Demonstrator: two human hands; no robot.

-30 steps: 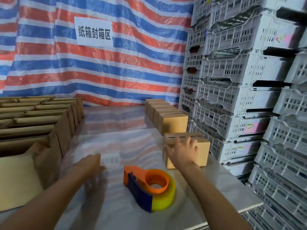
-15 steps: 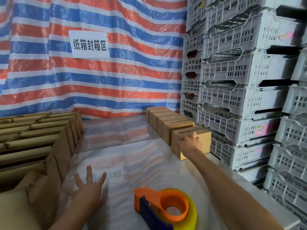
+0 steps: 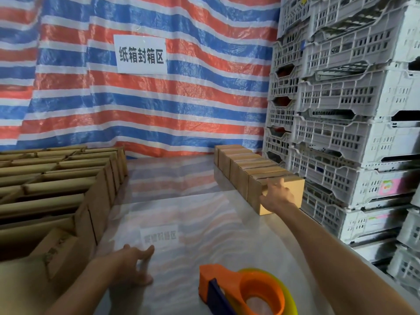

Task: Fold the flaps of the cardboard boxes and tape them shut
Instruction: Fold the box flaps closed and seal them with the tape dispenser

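One off-centre push from my right hand [image 3: 276, 196], which lies flat and straight-fingered against the near face of the closed box [image 3: 293, 189], could, I judge, swing it out of the row [image 3: 241, 162] or toward the counter [image 3: 193, 212] edge, well beyond the dispenser [image 3: 245, 289] and to its right. My left hand [image 3: 134, 264] rests spread on the counter just left of the dispenser, holding nothing, well apart from the box under my right.

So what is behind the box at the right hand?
A row of closed cardboard boxes runs back toward the striped tarp. The right hand covers part of the near box; contents hidden.
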